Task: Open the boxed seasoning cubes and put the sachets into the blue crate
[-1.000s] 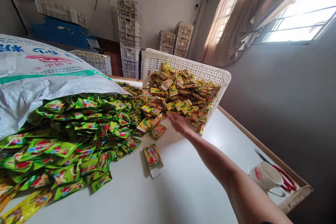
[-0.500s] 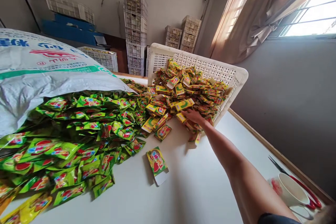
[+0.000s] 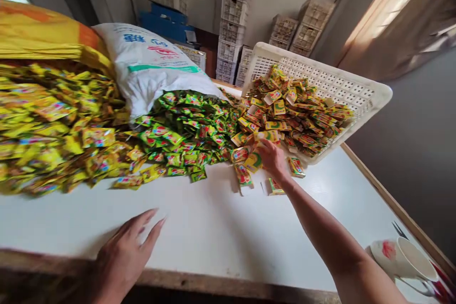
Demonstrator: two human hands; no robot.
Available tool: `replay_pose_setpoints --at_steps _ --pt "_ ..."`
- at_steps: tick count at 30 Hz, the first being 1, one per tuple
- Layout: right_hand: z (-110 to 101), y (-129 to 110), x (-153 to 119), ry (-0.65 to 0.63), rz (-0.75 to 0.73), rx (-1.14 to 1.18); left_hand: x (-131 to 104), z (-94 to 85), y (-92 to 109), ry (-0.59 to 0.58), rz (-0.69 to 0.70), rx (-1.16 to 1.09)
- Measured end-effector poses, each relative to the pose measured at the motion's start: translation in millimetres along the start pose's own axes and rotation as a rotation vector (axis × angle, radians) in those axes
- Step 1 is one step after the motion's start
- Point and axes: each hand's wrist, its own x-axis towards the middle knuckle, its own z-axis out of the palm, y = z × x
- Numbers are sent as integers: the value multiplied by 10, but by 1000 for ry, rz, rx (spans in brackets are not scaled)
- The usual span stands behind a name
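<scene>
My right hand (image 3: 272, 157) is at the near edge of a heap of small printed cardboard boxes (image 3: 276, 126), its fingers bent around a yellow box (image 3: 253, 162). Other boxes lie under and beside those fingers, one a green and red box (image 3: 243, 175) on the tabletop. The heap spills out of a white plastic basket (image 3: 320, 66) tipped on its side. Over the table's front edge, my left hand (image 3: 124, 251) is open and holds nothing, with thumb and fingers apart. Green sachets (image 3: 185, 128) with watermelon prints are piled left of the boxes.
Yellow sachets (image 3: 53, 128) spread from a yellow sack (image 3: 39, 28) at the left. A white woven sack (image 3: 160, 64) lies behind the green ones. At the right are a mug (image 3: 402, 256) and red-handled scissors (image 3: 441, 280). Stacked crates (image 3: 233, 23) line the wall.
The view has swung left and my left hand has come into sight. My right hand has drawn back toward the near edge of the box heap, and some boxes have shifted onto the tabletop.
</scene>
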Motion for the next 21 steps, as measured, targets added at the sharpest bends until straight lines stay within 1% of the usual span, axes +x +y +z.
replay_pose_setpoints --at_steps 2,3,5,6,8,9,10,11,12,13,15,16,18,20,21 --pt "35 -330 -202 37 -109 73 16 -12 188 35 115 93" --pt "74 -520 -330 24 -157 120 18 -5 297 40 178 109" --pt "184 -923 -618 -49 -181 249 16 41 508 35 271 106" --pt "249 -1118 -759 -116 -180 321 19 71 593 18 293 101" --pt "386 -1444 -974 -336 -188 490 45 118 690 -2 295 92" --pt "454 -1560 -1027 -427 -185 582 70 122 697 -3 263 93" --pt "521 -1639 -1033 -491 -172 661 102 108 678 -2 199 100" --pt "588 -1684 -993 -515 -152 707 139 76 638 -3 102 112" --pt "659 -1697 -911 -506 -132 708 175 30 584 -5 -17 123" --pt "734 -1687 -800 -469 -127 657 209 -24 523 -11 -143 121" --pt "902 -1626 -540 -404 -186 401 254 -130 403 -32 -341 32" --pt "991 -1588 -419 -398 -253 249 265 -173 353 -45 -400 -60" --pt "1159 -1519 -247 -465 -359 -6 267 -229 281 -67 -460 -286" --pt "1287 -1470 -183 -517 -398 -90 261 -263 243 -72 -494 -459" --pt "1326 -1453 -185 -524 -396 -88 260 -278 234 -71 -505 -504"
